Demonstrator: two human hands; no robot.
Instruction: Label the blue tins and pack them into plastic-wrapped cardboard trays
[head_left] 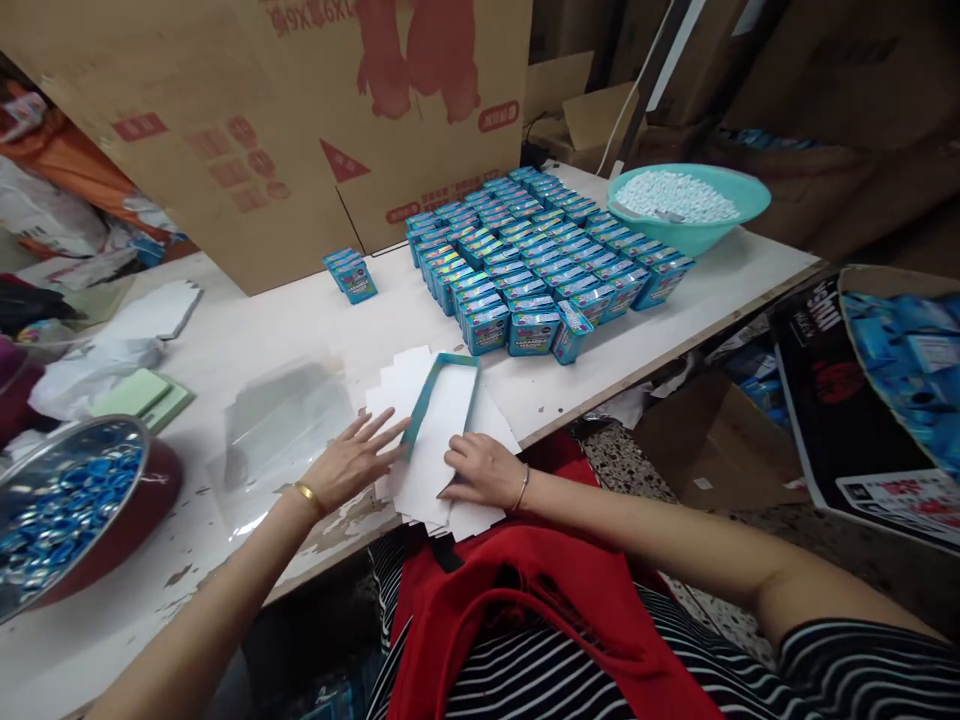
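A: What's the biggest thing here?

B: The worktop (285, 320), right across the frame. Next is the big box (262, 100), up on it from the upper left to the top middle.

A: Then what?

B: Rows of blue packs (532, 330), above and right of the middle. The red bowl (161, 495) at the lower left has shiny blue bits (67, 520) in it. The green tub (712, 235) at the upper right has small white bits (675, 195).

A: Where's the tray?

B: The tray (473, 390) is near the middle of the frame, on loose white cards (396, 385). Its sides are blue-green.

A: How might it feel?

B: Light, I think, and a bit stiff, like thin card. A hard squeeze could crease it. I'd hold both long sides, near the corners.

A: And the hands?

B: The left hand (367, 455) has its fingers spread by the tray's left side. The right hand (480, 470) has bent fingers at the near end. I can't tell if they pinch anything.
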